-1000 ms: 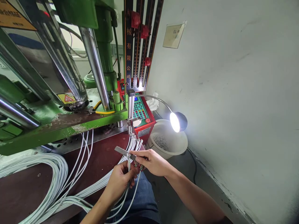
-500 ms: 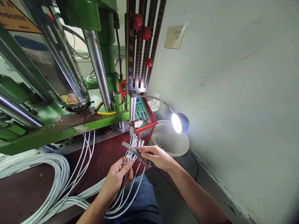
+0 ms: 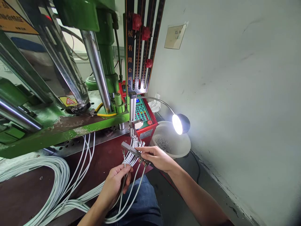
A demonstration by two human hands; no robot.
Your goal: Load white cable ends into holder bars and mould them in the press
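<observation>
While the right hand (image 3: 157, 158) pinched a dark metal bar (image 3: 128, 146) between thumb and fingers just below the centre of the frame, the left hand (image 3: 116, 179), lower and further left, pinched a pale cable (image 3: 124, 160) between thumb and forefinger. The cable's metal-tipped end (image 3: 124, 152) stood nearly upright just under the bar's left end; whether the two touched was hard to tell. Two further cables (image 3: 140, 161) met the bar's lower edge beside the right fingertips.

Judging by the pose, the step in hand was handling cable ends one by one at the bar, though whether on or off could not be told. The next move seemed to call for a steady bar and a tip squared to its edge.

The right hand covered much of the bar's right half, so any fittings there were hidden. Behind the bar, a bundle of tipped cables (image 3: 135, 142) was partly blocked, its ends too small to count. The lower loops passed behind the left forearm, and the green machine (image 3: 110, 47) was cut off at the upper edge.
</observation>
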